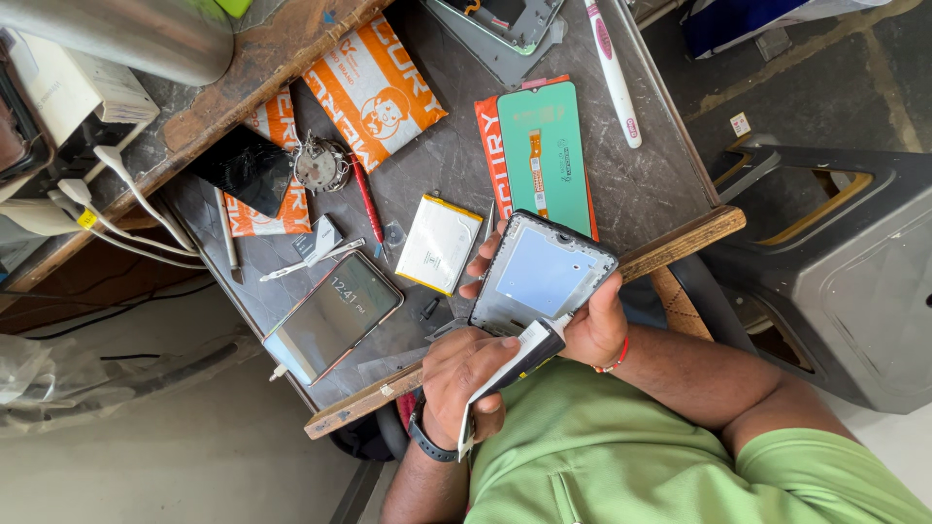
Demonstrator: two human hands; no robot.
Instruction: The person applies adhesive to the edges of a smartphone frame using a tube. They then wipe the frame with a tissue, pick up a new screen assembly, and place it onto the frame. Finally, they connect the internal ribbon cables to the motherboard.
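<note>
While it is held tilted above the near edge of the bench (442, 160), the phone frame (541, 274) is seen from its open back: a dark rim with rounded corners around a pale grey-blue inner plate. It is gripped by one hand (592, 320) from below, the fingers being curled around its far side. Which hand is the left and which the right cannot be told with certainty, as the view is turned; the one with the red thread at the wrist is taken as the left hand. The right hand (466, 374), wearing a dark wrist band, is closed around a small tube with a white and dark body (519, 354), whose tip is set against the lower corner of the frame.

Just beyond the frame, a green replacement screen on an orange card (539, 155) lies flat. A white battery with yellow edges (439, 243) is found beside it, and a lit phone (335, 315) further along. Orange and white pouches (374, 92), a red pen (367, 199), a cracked black panel (243, 170) and a white toothbrush (612, 68) are spread over the rest.
</note>
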